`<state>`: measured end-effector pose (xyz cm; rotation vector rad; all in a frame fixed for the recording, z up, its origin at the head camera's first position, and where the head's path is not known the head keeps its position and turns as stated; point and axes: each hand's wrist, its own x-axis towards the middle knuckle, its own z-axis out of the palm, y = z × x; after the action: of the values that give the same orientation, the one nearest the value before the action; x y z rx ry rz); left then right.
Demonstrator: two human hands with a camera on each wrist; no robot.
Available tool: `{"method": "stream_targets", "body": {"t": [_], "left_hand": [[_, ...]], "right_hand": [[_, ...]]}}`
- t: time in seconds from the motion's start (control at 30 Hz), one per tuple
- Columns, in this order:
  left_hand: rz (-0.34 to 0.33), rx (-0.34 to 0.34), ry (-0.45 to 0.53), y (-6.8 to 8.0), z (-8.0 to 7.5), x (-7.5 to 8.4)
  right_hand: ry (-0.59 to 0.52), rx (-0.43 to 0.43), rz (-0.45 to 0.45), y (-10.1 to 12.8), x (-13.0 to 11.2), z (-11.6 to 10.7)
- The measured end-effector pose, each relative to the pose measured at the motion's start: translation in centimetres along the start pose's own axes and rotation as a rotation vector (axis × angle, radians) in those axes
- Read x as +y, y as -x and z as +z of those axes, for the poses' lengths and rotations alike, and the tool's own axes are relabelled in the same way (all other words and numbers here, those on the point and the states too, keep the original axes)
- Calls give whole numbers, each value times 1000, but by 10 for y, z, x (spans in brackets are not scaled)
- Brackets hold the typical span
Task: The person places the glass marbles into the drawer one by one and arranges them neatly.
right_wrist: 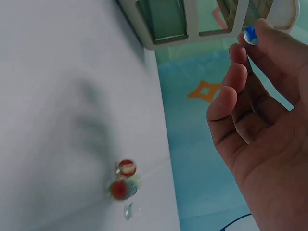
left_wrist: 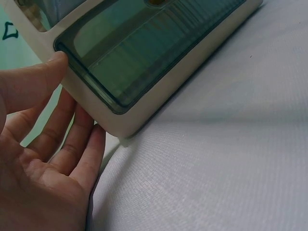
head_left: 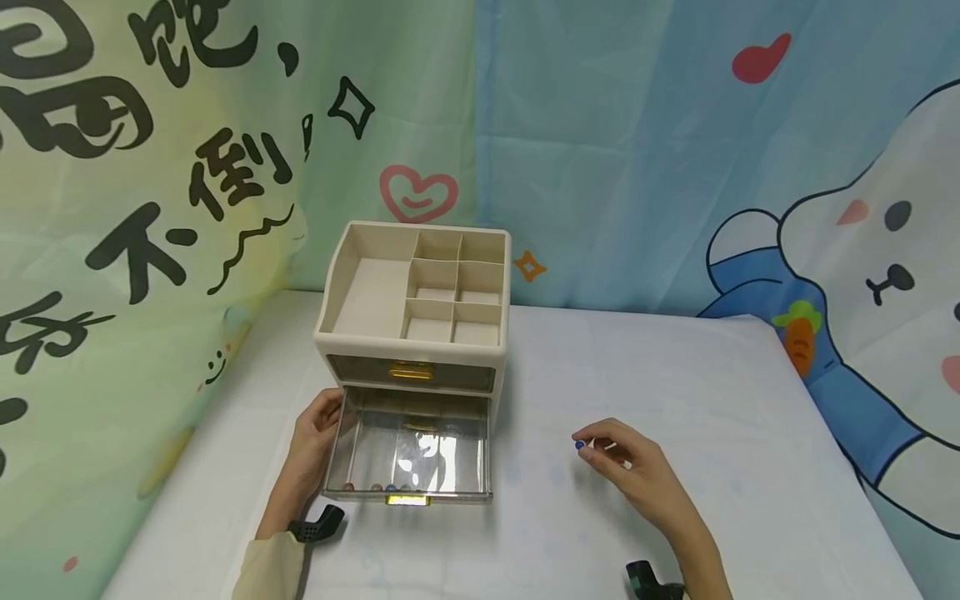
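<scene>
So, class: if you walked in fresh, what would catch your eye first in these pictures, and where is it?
Most striking is the beige desktop organizer at the back of the white table, its clear bottom drawer pulled open with a few marbles along its front edge. The left hand rests against the drawer's left side. To the right, the right hand pinches a blue marble above the table.

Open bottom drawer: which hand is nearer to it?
Left. The left hand touches the open drawer at its left side; the right hand, pinching a blue marble, is off to its right.
</scene>
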<state>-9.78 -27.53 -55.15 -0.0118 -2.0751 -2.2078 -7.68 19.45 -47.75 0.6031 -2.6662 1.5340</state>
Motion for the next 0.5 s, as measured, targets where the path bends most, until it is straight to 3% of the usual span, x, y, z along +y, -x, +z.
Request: {"method": "stream_targets", "body": {"t": [0.27, 0.5], "left_hand": [[7, 2, 8, -1, 0, -3], [0, 4, 6, -1, 0, -1]], "right_hand": [[12, -41, -91, -20, -17, 1], [-84, -121, -169, -39, -40, 12]]}}
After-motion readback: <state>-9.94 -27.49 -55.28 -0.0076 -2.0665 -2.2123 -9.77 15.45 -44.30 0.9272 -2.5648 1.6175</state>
